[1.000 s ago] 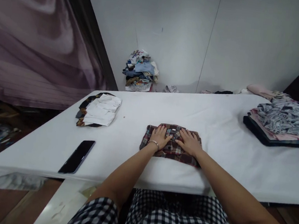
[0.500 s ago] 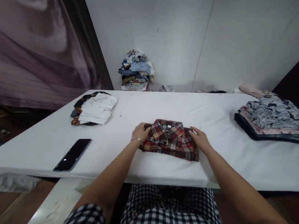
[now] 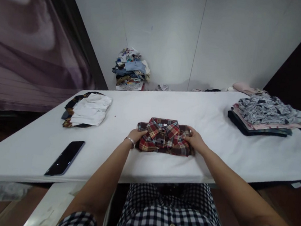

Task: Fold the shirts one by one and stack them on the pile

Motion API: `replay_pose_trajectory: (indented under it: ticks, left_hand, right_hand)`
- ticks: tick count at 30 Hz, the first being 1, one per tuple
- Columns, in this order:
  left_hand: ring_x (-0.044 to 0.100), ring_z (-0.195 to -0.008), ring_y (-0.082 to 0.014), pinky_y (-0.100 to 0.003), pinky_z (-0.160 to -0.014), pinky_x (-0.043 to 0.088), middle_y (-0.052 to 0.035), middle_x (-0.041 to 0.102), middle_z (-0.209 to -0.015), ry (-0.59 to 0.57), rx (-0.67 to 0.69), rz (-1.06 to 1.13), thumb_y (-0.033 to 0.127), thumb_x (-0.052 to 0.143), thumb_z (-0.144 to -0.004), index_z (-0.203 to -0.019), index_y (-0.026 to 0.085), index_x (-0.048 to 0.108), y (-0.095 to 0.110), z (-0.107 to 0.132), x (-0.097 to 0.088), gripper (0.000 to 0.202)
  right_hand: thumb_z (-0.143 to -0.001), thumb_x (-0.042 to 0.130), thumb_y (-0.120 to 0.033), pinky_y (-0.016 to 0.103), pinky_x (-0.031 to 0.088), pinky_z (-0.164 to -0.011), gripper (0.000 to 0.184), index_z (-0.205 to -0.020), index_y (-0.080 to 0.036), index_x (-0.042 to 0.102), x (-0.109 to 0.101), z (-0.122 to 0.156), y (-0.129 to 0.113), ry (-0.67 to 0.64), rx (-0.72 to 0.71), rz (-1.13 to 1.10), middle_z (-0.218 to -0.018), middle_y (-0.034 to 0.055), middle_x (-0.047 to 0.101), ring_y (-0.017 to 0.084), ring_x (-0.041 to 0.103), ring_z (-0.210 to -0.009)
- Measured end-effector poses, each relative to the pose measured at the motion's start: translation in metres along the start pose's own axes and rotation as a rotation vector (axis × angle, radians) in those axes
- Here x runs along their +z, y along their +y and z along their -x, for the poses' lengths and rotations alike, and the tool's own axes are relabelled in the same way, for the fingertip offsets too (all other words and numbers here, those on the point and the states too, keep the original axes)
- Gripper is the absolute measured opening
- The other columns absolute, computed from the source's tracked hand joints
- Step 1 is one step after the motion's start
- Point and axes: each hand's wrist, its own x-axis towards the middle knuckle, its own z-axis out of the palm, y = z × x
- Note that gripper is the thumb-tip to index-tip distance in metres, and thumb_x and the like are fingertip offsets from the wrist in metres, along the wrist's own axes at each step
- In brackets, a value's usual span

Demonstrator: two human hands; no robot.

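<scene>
A red and brown plaid shirt [image 3: 165,140] lies folded on the white-covered table [image 3: 123,160], its collar uppermost and toward the far side. At its left edge is my left hand [image 3: 136,136], with a bracelet on the wrist; the thumb rests on top and the other fingers are partly hidden at the side. My right hand [image 3: 196,140] holds the opposite edge, thumb over the cloth and fingers reaching round the far corner. Both hands look closed on the shirt's sides.
A black phone [image 3: 65,158] lies near the front edge at left. Beyond it is a small pile topped by a white garment [image 3: 92,109]. A taller clothes stack [image 3: 270,114] sits at right. More clothes [image 3: 132,69] are heaped behind the table by the wall.
The view has shifted, so the table's contents appear further left. My right thumb now lies further in over the shirt, and my left hand sits slightly lower along its edge.
</scene>
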Motion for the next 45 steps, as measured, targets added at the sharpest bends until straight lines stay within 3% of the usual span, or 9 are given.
replay_pose_trajectory:
  ticks: [4, 10, 18, 21, 24, 28, 32, 38, 45]
  left_hand:
    - [0.069, -0.081, -0.0221, -0.032, -0.072, 0.054, -0.0079, 0.074, -0.084, 0.118, 0.101, 0.041, 0.037, 0.075, -0.064, -0.087, 0.014, 0.069, 0.003, 0.005, -0.001, 0.033]
    - [0.068, -0.089, -0.0239, -0.032, -0.077, 0.051, -0.0126, 0.073, -0.093, 0.170, 0.020, -0.196, 0.032, 0.070, -0.073, -0.084, 0.013, 0.070, -0.005, 0.013, 0.013, 0.022]
    - [0.057, -0.048, -0.0125, -0.021, -0.041, 0.040, -0.0042, 0.069, -0.066, -0.116, -0.199, 0.137, 0.039, 0.078, -0.064, -0.091, 0.014, 0.066, -0.011, 0.037, 0.010, 0.038]
    - [0.048, -0.039, -0.0062, -0.016, -0.035, 0.032, -0.0020, 0.062, -0.057, -0.174, -0.266, 0.434, 0.029, 0.077, -0.066, -0.077, 0.011, 0.063, -0.007, 0.048, 0.020, 0.025]
    - [0.044, -0.036, -0.0035, -0.013, -0.032, 0.028, -0.0001, 0.058, -0.055, -0.128, -0.315, 0.620, 0.023, 0.073, -0.071, -0.070, 0.012, 0.058, 0.000, 0.059, 0.029, 0.018]
    - [0.044, -0.035, -0.0046, -0.013, -0.031, 0.026, 0.0003, 0.057, -0.053, -0.088, -0.312, 0.622, 0.020, 0.069, -0.072, -0.070, 0.013, 0.055, 0.003, 0.075, 0.032, 0.016]
    - [0.045, -0.037, -0.0068, -0.016, -0.033, 0.028, 0.0011, 0.057, -0.052, -0.070, -0.266, 0.529, 0.025, 0.070, -0.070, -0.073, 0.014, 0.055, -0.005, 0.090, 0.030, 0.018]
    - [0.058, -0.046, -0.0194, -0.028, -0.041, 0.042, 0.0017, 0.062, -0.057, 0.113, -0.031, -0.079, 0.046, 0.068, -0.065, -0.087, 0.023, 0.057, -0.023, 0.098, 0.024, 0.034]
    - [0.061, -0.051, -0.0219, -0.033, -0.046, 0.047, 0.0027, 0.064, -0.055, 0.068, -0.052, -0.102, 0.069, 0.058, -0.057, -0.085, 0.027, 0.058, -0.031, 0.089, 0.022, 0.050]
  right_hand:
    - [-0.072, 0.066, -0.034, 0.034, 0.053, -0.073, 0.076, -0.141, -0.016, 0.041, -0.018, -0.023, -0.010, 0.101, 0.043, -0.220, -0.092, 0.0046, 0.067, 0.019, 0.063, -0.079]
    - [-0.072, 0.066, -0.028, 0.039, 0.049, -0.084, 0.059, -0.127, -0.008, 0.056, -0.021, -0.031, 0.020, 0.034, 0.223, -0.005, -0.090, 0.0098, 0.068, 0.022, 0.063, -0.084]
    - [-0.071, 0.065, -0.043, 0.040, 0.051, -0.083, 0.045, -0.107, -0.015, 0.063, -0.016, 0.056, 0.007, 0.385, 0.206, -0.400, -0.100, 0.0115, 0.068, 0.023, 0.063, -0.092]
    - [-0.073, 0.068, -0.044, 0.037, 0.054, -0.069, 0.041, -0.103, -0.018, 0.060, 0.003, 0.105, -0.025, 0.072, 0.464, -0.820, -0.092, 0.0102, 0.069, 0.021, 0.066, -0.077]
    - [-0.079, 0.065, -0.045, 0.038, 0.054, -0.080, 0.037, -0.102, -0.018, 0.058, 0.025, 0.129, -0.055, -0.251, 0.653, -1.159, -0.110, 0.0147, 0.065, 0.023, 0.067, -0.094]
    - [-0.081, 0.064, -0.050, 0.039, 0.050, -0.092, 0.040, -0.099, -0.016, 0.054, 0.045, 0.112, -0.073, -0.292, 0.731, -1.383, -0.115, 0.0177, 0.061, 0.023, 0.063, -0.104]
    - [-0.088, 0.050, -0.056, 0.035, 0.052, -0.085, 0.041, -0.099, -0.016, 0.055, 0.058, 0.081, -0.076, -0.185, 0.726, -1.505, -0.097, 0.0110, 0.065, 0.017, 0.065, -0.086]
    - [-0.079, 0.062, -0.056, 0.031, 0.053, -0.064, 0.046, -0.106, -0.019, 0.058, 0.077, 0.063, -0.077, -0.137, 0.630, -1.393, -0.093, 0.0057, 0.068, 0.015, 0.063, -0.071]
    - [-0.065, 0.072, -0.025, 0.028, 0.053, -0.053, 0.041, -0.103, -0.019, 0.056, 0.092, 0.047, -0.075, 0.080, 0.596, -1.328, -0.089, 0.0031, 0.069, 0.016, 0.065, -0.071]
